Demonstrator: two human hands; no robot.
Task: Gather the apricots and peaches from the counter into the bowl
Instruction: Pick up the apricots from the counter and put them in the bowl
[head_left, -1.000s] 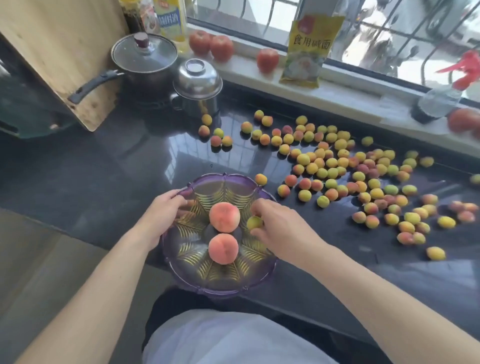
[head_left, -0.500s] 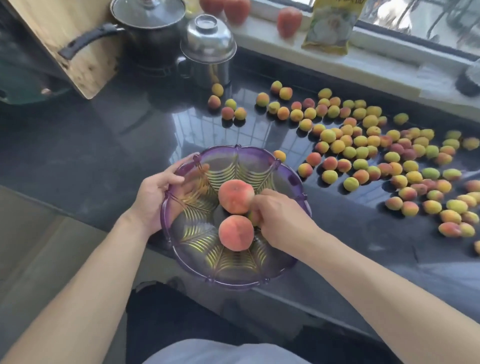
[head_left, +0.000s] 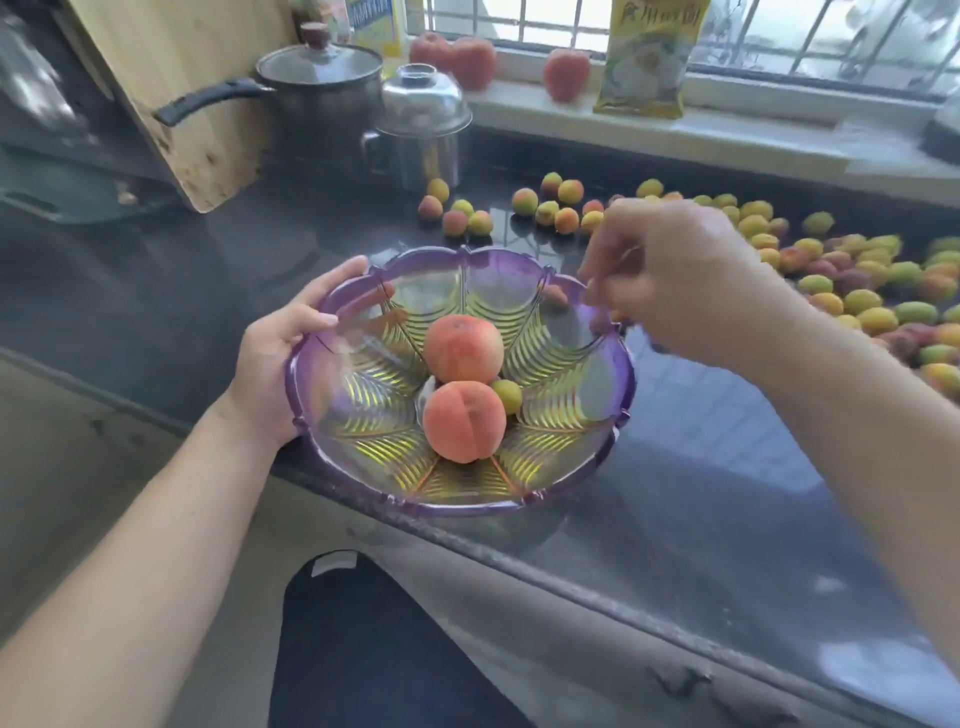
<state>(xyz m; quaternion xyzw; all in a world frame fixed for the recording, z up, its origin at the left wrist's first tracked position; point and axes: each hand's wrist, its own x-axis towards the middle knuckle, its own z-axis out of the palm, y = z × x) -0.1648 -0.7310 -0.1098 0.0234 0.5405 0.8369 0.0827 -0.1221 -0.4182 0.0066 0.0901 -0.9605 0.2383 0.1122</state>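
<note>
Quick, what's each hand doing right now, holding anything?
Left hand: grips the bowl by its rim.
Right hand: over the counter, fingers loosely curled, blurred; cannot tell if holding anything.

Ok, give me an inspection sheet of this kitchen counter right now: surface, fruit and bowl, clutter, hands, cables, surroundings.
Surface: dark glossy counter, bowl near its front edge.
Job's things: purple bowl holds two peaches and one apricot; loose apricots spread to the right.
Clutter: lidded pot, steel mug, cutting board.
Hands: left hand grips the bowl rim; right hand blurred above the counter, fingers curled.
Cables: nothing seen.
Surroundings: windowsill with red fruit, yellow packet.
</note>
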